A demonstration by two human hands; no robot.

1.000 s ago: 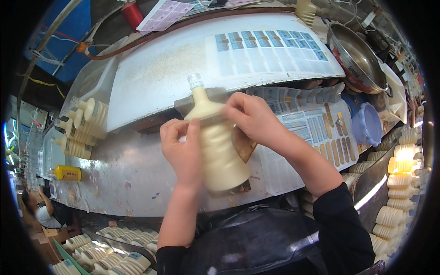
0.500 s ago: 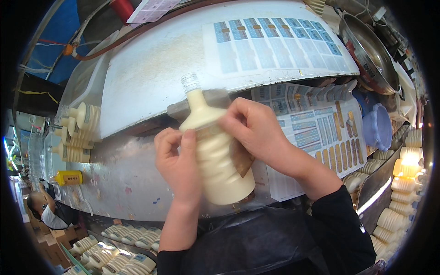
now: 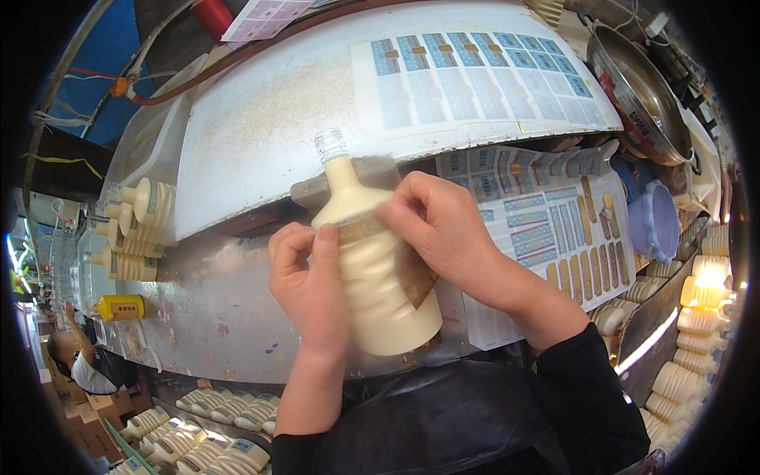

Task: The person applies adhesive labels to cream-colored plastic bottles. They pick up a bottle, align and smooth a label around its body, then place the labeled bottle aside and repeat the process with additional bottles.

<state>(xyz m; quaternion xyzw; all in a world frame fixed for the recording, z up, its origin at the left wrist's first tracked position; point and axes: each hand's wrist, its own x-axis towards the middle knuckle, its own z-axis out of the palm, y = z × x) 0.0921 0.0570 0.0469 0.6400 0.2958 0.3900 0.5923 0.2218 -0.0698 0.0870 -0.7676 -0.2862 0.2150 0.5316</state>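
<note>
A cream-coloured bottle (image 3: 388, 313) with a ribbed body and a clear threaded glass neck leans over a grey block, its neck pointing away from me. Across its upper body runs a narrow gold label strip (image 3: 360, 228). My left hand (image 3: 307, 277) has its fingers curled, and its thumb presses the strip's left end against the bottle. At the strip's right end my right hand (image 3: 435, 218) is closed in a pinch, its fingertips against the bottle. A larger brown-gold label (image 3: 416, 277) sits on the bottle's right side, partly under my right wrist. The fingertips' undersides are hidden.
Label sheets lie on the white board (image 3: 261, 119) and on a lower sheet (image 3: 570, 237) at right. Bottles stand at left beside a yellow container (image 3: 120, 307); more fill trays near me and at right. A purple bucket (image 3: 655, 222) and metal pan (image 3: 641, 87) stand right. A person (image 3: 87, 356) is far left.
Both hands stay at the same places on the bottle, and the gold strip shows a little more sharply. The person at far left has shifted an arm slightly.
</note>
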